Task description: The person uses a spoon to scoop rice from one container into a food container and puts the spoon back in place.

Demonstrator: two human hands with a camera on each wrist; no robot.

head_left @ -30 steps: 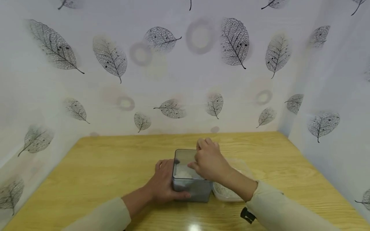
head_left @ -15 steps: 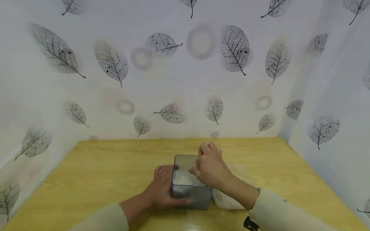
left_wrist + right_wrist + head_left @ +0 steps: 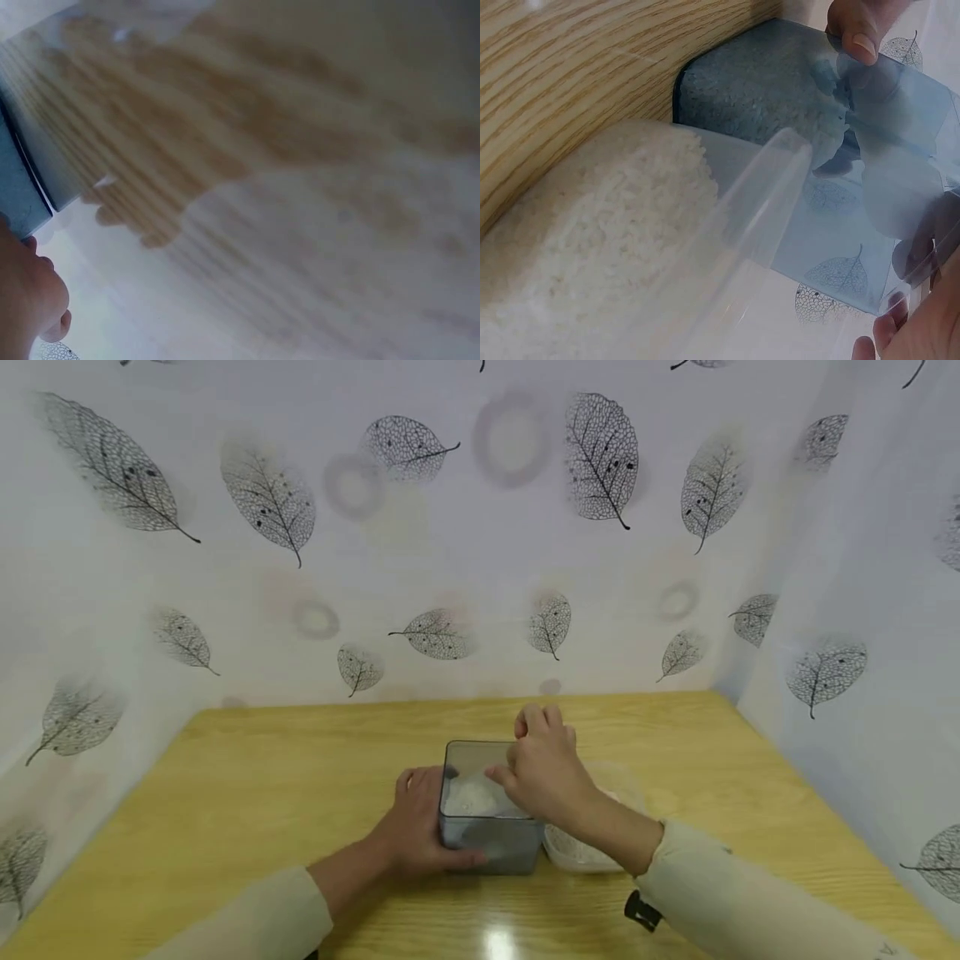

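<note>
A grey see-through storage bin (image 3: 491, 847) stands on the table, with white rice (image 3: 742, 105) inside. My left hand (image 3: 416, 827) grips its left side, thumb along the front wall. Over the bin's right part, my right hand (image 3: 547, 777) has curled fingers around the end of a whitish scoop-like piece (image 3: 900, 184), seen through the wall in the right wrist view; its exact shape and grip are partly hidden. To the right, partly under my right forearm, a clear plastic tub (image 3: 577, 862) holds more rice (image 3: 592, 240).
The wooden table (image 3: 300, 760) spreads around the bin and tub. Behind it and at both sides rise walls (image 3: 465, 560) printed with leaves. A small black buckle (image 3: 642, 910) hangs below my right sleeve.
Both hands stay at the bin in nearly the same pose. The view tilts slightly up and down between frames. The white heap inside the bin looks a little more raised now.
</note>
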